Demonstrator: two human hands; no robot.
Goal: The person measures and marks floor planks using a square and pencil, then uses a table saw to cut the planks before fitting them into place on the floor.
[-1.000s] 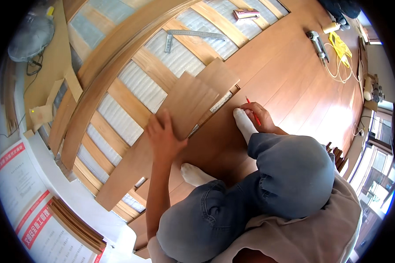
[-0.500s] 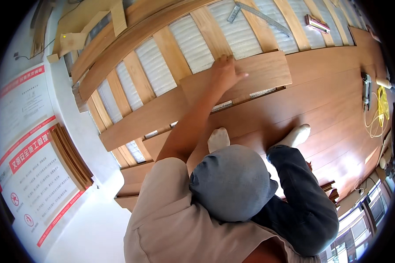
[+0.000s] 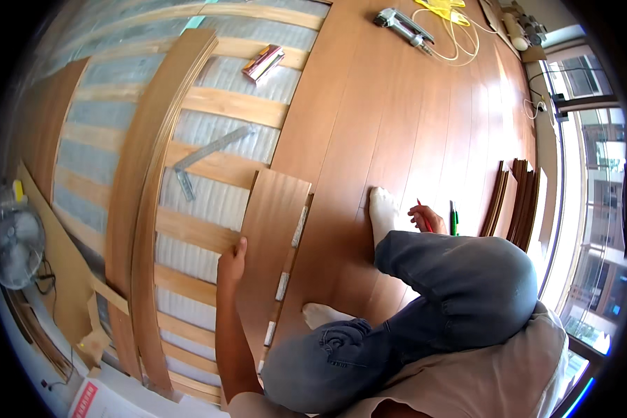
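Note:
A loose wooden floorboard [image 3: 275, 209] lies over the battens beside the laid floor, and a narrow gap runs along its right side. My left hand [image 3: 231, 265] grips the board's left edge, thumb up against it and the other fingers mostly hidden. Beyond my bent knee, my right hand [image 3: 430, 219] holds a slim red pencil [image 3: 420, 203] in its fingers. Close to that hand, a green and black pen-like tool [image 3: 454, 217] rests on the floor. A metal try square [image 3: 212, 150] lies across the battens left of the board.
Long stacked boards [image 3: 146, 139] lie across the battens [image 3: 230, 104]. A small box [image 3: 263, 64] sits farther off. At the far side are a nail gun [image 3: 404, 29] and its yellowish hose [image 3: 460, 61]. Board offcuts [image 3: 515, 202] stand near the window; a fan [image 3: 15, 244] is far left.
The view has turned to the right. My left hand has shifted from the board's far end to farther down its edge. My right hand, hidden before, now shows with the red pencil.

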